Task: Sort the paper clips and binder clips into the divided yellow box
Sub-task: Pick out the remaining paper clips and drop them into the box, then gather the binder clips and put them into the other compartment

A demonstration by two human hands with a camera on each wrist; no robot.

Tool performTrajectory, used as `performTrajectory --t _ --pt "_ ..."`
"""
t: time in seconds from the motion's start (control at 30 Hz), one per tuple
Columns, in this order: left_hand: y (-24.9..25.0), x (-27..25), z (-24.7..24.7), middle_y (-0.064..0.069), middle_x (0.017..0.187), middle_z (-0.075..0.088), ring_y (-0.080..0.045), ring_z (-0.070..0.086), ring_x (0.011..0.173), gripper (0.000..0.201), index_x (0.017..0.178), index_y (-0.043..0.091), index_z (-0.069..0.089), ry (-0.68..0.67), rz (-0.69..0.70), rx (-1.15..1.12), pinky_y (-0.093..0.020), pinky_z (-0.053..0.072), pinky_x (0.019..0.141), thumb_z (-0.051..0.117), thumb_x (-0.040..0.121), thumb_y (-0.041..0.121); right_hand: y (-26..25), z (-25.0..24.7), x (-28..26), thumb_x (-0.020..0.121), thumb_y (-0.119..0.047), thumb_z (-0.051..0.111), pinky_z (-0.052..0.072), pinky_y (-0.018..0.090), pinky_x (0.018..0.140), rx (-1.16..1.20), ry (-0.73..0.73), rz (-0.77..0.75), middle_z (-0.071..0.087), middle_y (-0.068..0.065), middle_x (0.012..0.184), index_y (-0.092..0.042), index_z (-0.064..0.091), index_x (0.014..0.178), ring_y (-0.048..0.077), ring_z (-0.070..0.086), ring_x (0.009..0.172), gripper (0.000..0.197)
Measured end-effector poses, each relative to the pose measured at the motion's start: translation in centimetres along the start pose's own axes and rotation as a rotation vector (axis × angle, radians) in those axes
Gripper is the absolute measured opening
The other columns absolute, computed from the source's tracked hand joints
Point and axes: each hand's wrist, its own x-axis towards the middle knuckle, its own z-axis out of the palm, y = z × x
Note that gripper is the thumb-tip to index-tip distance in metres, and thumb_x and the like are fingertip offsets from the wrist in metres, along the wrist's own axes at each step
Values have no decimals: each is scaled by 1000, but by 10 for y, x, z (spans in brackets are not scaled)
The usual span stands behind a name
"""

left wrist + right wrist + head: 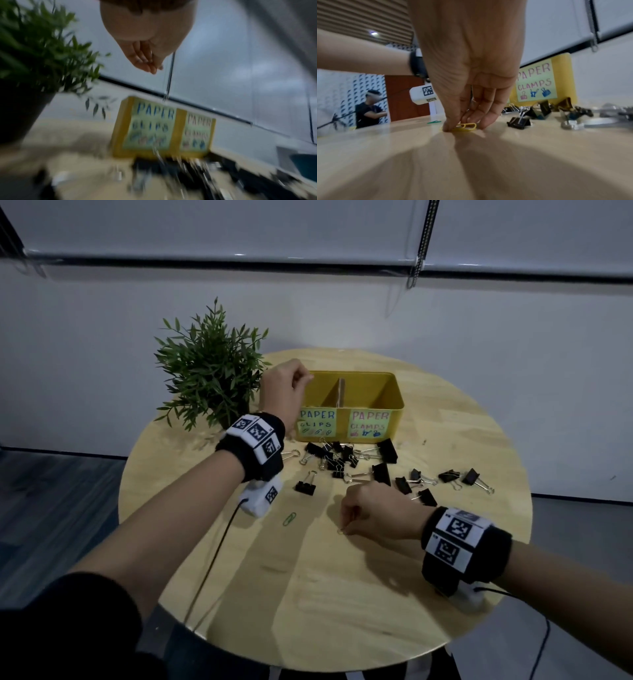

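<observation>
The yellow box [396, 419] stands at the back of the round table, split by a cardboard divider, labelled PAPER CLIPS on the left and PAPER CLAMPS on the right. My left hand [306, 379] hovers over the box's left corner with fingertips bunched; in the blurred left wrist view a thin glint between the left hand's [153, 67] thumb and fingers looks like a paper clip. My right hand [344, 529] pinches a yellow paper clip [468, 126] lying flat on the table. A green paper clip [289, 519] lies to its left. Several black binder clips [337, 460] are scattered before the box.
A potted green plant [209, 368] stands just left of the box, close to my left wrist. More binder clips [471, 475] trail to the right. Wrist-camera cables hang over the table's near edge. Another person stands far off in the right wrist view.
</observation>
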Motion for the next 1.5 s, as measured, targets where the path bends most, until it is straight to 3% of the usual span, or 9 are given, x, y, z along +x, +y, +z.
performTrajectory --t 0.13,0.23,0.33,0.5,0.6,0.77,1.0,1.2,1.5 --pt "-18 3 30 -9 109 69 -22 57 101 24 105 14 71 -251 -102 345 -28 44 82 55 94 27 -4 3 -2 88 -31 62 39 27 68 -135 8 -24 64 1 101 -18 65 93 19 58 89 14" --pt "-8 -4 21 -4 120 59 -23 46 113 26 112 17 66 -157 -50 424 -34 39 93 52 94 29 -7 6 -6 91 -27 57 38 28 67 -200 44 -59 65 0 99 -20 62 93 20 60 90 10" --pt "5 -24 -8 -2 109 63 -18 53 103 16 102 17 66 -92 -42 369 -30 48 83 55 92 24 -9 9 -9 91 -24 53 32 24 66 -195 75 -69 67 -1 98 -20 62 94 20 61 91 10" --pt "9 -91 -49 6 72 68 -7 60 65 9 75 15 73 -492 -236 383 -20 47 51 71 82 21 -7 3 -6 88 -20 54 36 23 67 -115 26 -32 68 -2 92 -18 64 94 17 60 84 12" --pt "6 -118 -56 12 69 67 -8 62 69 18 70 21 73 -648 -323 450 -23 44 52 79 72 38 0 -17 9 89 -17 57 45 25 66 -58 92 -23 64 -3 85 -16 63 91 14 59 76 6" --pt "5 -135 -47 7 87 69 -17 64 86 40 86 19 71 -722 -340 543 -33 54 75 78 66 53 15 -66 53 91 -12 57 57 33 75 40 582 -8 62 -3 89 -11 61 93 13 60 79 4" --pt "6 -153 -39 -1 95 72 -22 64 95 19 88 19 73 -674 -339 453 -31 50 76 66 85 36 13 -86 102 88 -23 60 44 21 61 199 1213 99 64 -9 86 -18 57 90 8 58 74 7" --pt "0 -161 -29 -11 119 58 -27 46 115 28 114 6 57 -758 -39 672 -34 38 72 42 99 24 16 -84 127 86 -22 66 52 24 66 230 1088 111 68 -6 85 -17 62 101 8 62 74 16" --pt "-11 -154 -23 -17 128 50 -33 41 119 30 120 -2 54 -1019 66 708 -35 36 94 37 98 6 25 -78 142 80 -22 75 60 35 77 212 762 180 72 3 87 -12 70 95 16 68 81 19"
